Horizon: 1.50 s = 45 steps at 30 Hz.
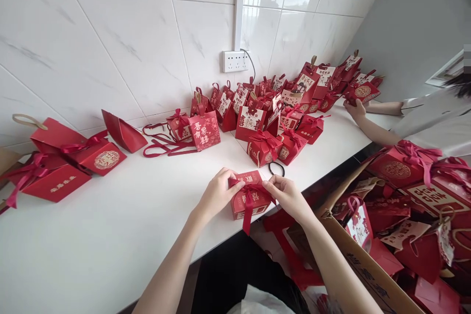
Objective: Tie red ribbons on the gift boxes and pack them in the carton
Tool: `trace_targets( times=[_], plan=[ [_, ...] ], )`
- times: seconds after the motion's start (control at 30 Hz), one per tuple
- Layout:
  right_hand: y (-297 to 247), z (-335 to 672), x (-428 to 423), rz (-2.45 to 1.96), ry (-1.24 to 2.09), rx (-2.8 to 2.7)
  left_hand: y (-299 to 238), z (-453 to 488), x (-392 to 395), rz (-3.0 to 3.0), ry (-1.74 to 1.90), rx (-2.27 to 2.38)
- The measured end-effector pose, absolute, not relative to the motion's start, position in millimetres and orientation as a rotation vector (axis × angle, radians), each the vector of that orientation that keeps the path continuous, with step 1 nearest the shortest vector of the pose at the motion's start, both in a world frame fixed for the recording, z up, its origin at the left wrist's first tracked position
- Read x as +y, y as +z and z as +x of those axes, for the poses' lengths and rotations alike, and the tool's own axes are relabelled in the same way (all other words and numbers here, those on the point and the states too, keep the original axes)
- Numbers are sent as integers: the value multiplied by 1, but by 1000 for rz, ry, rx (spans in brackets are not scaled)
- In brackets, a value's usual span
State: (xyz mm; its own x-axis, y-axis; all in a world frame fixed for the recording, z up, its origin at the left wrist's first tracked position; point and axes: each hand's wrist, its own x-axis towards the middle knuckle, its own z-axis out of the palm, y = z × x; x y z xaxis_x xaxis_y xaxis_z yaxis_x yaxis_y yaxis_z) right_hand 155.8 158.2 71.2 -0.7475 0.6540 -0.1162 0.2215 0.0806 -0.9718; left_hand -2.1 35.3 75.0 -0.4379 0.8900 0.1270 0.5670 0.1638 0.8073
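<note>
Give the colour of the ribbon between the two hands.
The ribbon is deep red; the head view shows it best.

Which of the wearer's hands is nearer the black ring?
Right. Right hand is just this side of the black ring; left hand farther, at the left edge of the red box.

Behind the gift box, other boxes stand on the table.
</note>
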Motion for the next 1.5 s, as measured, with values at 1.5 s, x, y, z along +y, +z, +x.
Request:
trace_targets(
  times=[1.5],
  plan=[
    [112, 179, 77, -333, 1080, -2592, 67, 11, 40, 896, 1348, 1627]
  ],
)
